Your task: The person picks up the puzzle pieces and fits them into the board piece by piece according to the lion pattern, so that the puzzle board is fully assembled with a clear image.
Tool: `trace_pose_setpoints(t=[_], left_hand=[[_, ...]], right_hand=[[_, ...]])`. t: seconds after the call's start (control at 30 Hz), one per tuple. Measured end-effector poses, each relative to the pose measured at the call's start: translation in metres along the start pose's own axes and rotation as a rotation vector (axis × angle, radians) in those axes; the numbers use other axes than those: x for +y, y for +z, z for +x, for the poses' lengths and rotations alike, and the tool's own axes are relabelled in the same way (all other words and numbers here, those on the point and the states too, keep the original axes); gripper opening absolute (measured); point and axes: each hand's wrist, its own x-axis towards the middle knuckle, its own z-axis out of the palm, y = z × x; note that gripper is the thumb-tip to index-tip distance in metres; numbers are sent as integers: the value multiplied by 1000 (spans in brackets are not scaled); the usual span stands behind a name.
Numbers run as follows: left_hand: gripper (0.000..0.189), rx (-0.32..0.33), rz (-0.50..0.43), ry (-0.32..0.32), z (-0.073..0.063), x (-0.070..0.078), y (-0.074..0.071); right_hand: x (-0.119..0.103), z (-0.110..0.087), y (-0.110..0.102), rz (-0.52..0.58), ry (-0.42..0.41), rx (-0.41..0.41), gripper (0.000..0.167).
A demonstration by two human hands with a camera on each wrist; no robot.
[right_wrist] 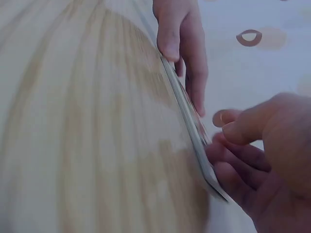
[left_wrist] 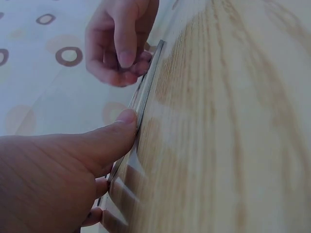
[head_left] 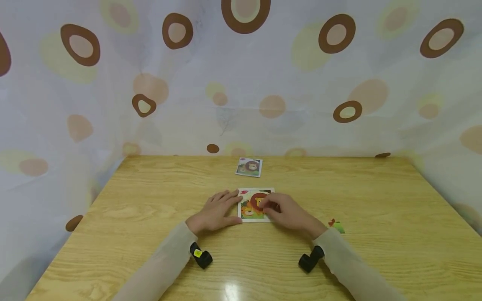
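A square picture puzzle of lions in a white frame (head_left: 253, 220) lies on the table in front of me. My left hand (head_left: 216, 211) rests at its left side, fingers spread and straight, with fingertips and thumb at the rim. Over the right part of the picture is my right hand (head_left: 286, 211), its fingers bent and thumb near the index finger. In the right wrist view the lower fingers of the right hand (right_wrist: 272, 160) are right at the frame's edge (right_wrist: 187, 114). I cannot tell whether a small piece is between its fingertips. The hand hides the picture's right side.
A loose green-and-red puzzle piece (head_left: 337, 226) lies on the wooden table (head_left: 143, 251), beside the right forearm. Farther back lies a small lion picture card (head_left: 249, 167). A patterned cloth (head_left: 241, 129) hangs behind and along both sides.
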Motion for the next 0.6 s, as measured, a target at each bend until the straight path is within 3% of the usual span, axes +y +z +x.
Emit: trace_pose_setpoints(t=[0.3, 0.6], left_hand=[[65, 7, 7, 1, -2, -3, 1], [66, 3, -10, 15, -1, -1, 1]], right_hand=[[7, -29, -27, -22, 24, 18, 10], [27, -84, -74, -76, 50, 0, 6]])
